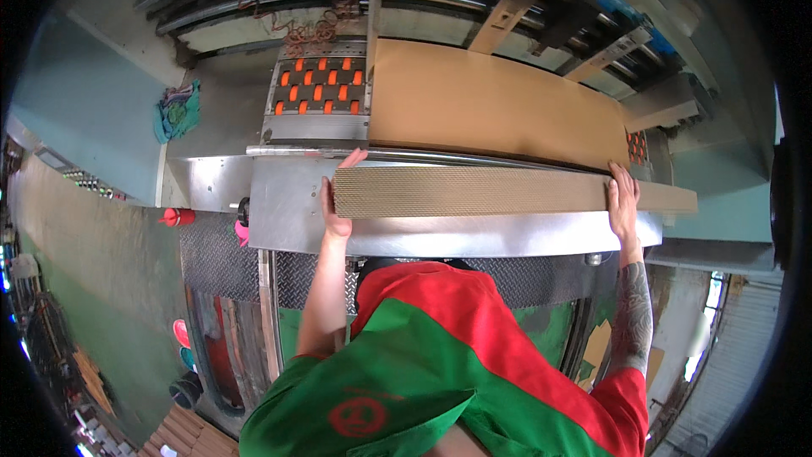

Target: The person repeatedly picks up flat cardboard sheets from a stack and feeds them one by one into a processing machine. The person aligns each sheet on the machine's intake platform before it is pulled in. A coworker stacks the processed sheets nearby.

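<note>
A long stack of corrugated cardboard sheets (474,192) lies across the metal table (474,235) in front of me, its fluted edges facing up at me. My left hand (337,203) presses its palm against the stack's left end, fingers reaching along the far corner. Toward the right end, my right hand (623,199) rests over the stack with its fingers bent across the far edge. Between them, both hands hold the stack. Just beyond it, a flat brown cardboard sheet (499,101) lies in the machine bed.
Orange rollers (320,85) sit left of the flat sheet, below metal shafts and bars (516,0). A crumpled green cloth (178,112) lies at the far left. A red bottle (178,217) is beside the table. Patterned metal plate (220,258) covers the floor near me.
</note>
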The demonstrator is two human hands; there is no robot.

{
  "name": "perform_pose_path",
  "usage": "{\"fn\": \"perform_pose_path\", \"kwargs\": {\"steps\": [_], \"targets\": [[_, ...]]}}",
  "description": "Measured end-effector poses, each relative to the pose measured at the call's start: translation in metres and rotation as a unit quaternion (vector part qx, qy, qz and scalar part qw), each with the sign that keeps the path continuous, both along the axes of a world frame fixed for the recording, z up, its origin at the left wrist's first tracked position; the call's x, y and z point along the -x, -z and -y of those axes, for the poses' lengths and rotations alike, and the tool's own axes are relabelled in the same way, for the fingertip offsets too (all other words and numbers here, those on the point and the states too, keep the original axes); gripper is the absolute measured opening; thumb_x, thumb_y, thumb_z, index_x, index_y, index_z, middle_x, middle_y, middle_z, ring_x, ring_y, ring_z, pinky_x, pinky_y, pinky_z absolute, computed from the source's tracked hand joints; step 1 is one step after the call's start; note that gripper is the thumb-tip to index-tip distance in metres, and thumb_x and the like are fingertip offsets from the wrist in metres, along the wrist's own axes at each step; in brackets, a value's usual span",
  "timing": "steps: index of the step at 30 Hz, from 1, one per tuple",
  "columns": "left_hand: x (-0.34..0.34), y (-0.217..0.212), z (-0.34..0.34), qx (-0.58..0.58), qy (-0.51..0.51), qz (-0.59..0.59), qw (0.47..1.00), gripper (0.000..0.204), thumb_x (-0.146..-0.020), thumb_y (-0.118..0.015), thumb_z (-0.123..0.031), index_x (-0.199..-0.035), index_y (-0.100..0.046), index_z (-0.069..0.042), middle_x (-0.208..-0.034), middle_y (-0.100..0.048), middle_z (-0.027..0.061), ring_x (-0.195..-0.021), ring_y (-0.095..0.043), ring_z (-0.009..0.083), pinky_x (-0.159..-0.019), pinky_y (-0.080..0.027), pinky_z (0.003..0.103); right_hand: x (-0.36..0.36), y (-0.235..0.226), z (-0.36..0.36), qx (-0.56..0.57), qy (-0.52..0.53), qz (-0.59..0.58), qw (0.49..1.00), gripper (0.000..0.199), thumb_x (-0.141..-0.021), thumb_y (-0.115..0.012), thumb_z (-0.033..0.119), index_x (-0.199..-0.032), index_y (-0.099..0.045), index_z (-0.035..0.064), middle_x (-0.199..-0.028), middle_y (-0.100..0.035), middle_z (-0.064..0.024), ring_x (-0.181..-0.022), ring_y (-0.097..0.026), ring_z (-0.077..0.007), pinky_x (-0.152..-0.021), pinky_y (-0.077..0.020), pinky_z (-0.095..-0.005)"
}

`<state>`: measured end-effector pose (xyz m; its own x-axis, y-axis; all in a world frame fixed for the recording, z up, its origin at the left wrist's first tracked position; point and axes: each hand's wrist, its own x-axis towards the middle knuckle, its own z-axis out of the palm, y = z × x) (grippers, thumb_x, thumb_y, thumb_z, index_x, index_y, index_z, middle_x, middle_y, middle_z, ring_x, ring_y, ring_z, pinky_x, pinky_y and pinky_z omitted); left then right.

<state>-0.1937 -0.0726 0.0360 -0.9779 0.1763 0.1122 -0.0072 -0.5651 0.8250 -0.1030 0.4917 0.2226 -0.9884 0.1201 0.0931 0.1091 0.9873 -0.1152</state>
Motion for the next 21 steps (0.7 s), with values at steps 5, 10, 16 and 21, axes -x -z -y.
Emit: {"fn": "perform_pose_path", "kwargs": {"steps": [5, 10, 16, 21], "targets": [[-0.001, 0.029, 0.006, 0.082, -0.042, -0.130, 0.987, 0.062, -0.108, -0.038, -0.051, -0.139, -0.057, -0.002, -0.140, -0.062, 0.0170, -0.130, -0.058, 0.0274, -0.113, -0.045, 0.047, 0.013, -0.033, 0.098, -0.038, -0.231, 0.039, 0.972, 0.101, -0.079, -0.075, 0.066, -0.153, -0.044, 0.0031, -0.154, -0.048, -0.0205, -0.147, -0.040, -0.0389, -0.122, -0.0231, -0.0596], [-0.005, 0.071, 0.018, 0.060, -0.115, 0.013, 0.991, 0.059, -0.108, -0.043, -0.048, -0.144, -0.054, -0.003, -0.141, -0.062, 0.0155, -0.131, -0.058, 0.0280, -0.111, -0.048, 0.048, 0.042, -0.011, 0.143, -0.009, -0.317, 0.051, 0.947, 0.082, -0.084, -0.072, 0.064, -0.130, -0.051, -0.0005, -0.122, -0.059, -0.0180, -0.119, -0.058, -0.0354, -0.100, -0.0447, -0.0511], [-0.028, 0.133, 0.015, 0.133, -0.261, 0.035, 0.955, 0.090, -0.103, -0.034, -0.073, -0.162, -0.029, -0.005, -0.163, -0.039, 0.0148, -0.146, -0.043, 0.0326, -0.120, -0.034, 0.051, 0.046, -0.017, 0.137, -0.004, -0.373, 0.004, 0.928, 0.076, -0.084, -0.071, 0.064, -0.121, -0.053, 0.0003, -0.113, -0.059, -0.0165, -0.107, -0.061, -0.0349, -0.090, -0.0481, -0.0490], [-0.021, 0.103, -0.001, 0.035, -0.335, 0.087, 0.938, 0.091, -0.101, -0.035, -0.074, -0.160, -0.032, -0.005, -0.161, -0.041, 0.0153, -0.144, -0.044, 0.0342, -0.119, -0.036, 0.052, 0.034, -0.061, 0.144, -0.028, -0.341, 0.078, 0.936, 0.085, -0.085, -0.067, 0.070, -0.129, -0.053, -0.0010, -0.112, -0.059, -0.0144, -0.107, -0.062, -0.0329, -0.097, -0.0461, -0.0499]]}}
